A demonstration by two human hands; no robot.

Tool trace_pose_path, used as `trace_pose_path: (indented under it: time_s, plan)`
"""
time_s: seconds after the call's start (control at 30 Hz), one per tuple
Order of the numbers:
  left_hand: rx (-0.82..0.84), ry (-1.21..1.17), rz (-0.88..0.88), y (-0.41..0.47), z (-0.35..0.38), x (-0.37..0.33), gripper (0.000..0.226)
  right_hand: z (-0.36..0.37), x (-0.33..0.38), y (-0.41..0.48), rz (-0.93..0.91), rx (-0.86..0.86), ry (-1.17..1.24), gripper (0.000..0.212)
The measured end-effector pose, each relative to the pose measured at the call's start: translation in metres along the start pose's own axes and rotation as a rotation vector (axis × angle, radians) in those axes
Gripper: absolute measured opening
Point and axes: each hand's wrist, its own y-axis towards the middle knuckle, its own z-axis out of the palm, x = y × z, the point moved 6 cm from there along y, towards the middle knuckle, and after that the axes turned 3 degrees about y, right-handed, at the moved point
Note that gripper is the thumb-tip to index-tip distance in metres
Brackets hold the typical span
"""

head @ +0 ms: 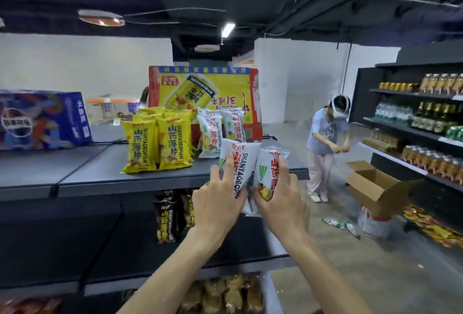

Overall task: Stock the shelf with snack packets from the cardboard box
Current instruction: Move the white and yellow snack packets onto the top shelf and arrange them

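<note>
head view: two white snack packets are held upright, side by side and touching, just above the front edge of the top shelf (100, 171). the left packet (241, 160) is gripped by the left hand (220, 206), whose fingers (229, 164) are curled round its lower half. the right packet (265, 176) is gripped low down by the right hand (278, 206), fingers wrapped round it. the packets seem to be held by their bases so they can be stood with labels facing forward. further back on that shelf, more white packets (218, 133) are stood beside a row of yellow packets (155, 145), so flavours appear to be grouped. dark packets (170, 213) are seen on the shelf below. an open cardboard box (375, 188) lies on the floor to the right, near another person (325, 143).
</note>
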Motion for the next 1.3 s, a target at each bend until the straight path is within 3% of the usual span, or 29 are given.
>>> trace_pose_path:
  time_s: [0.27,0.93,1.3]
  plan:
    - [0.032,0.111,-0.026,0.068,0.002,0.028,0.076,0.02,0.028,0.058,-0.045,0.011,-0.11,0.085]
    - [-0.04,0.103,-0.185,0.193,0.077,0.057,0.073,0.114,0.022,0.227,-0.18,0.028,-0.143,0.08]
    - [-0.041,0.077,-0.251,0.192,0.13,0.064,0.085,0.19,0.003,0.251,-0.232,0.048,-0.197,0.088]
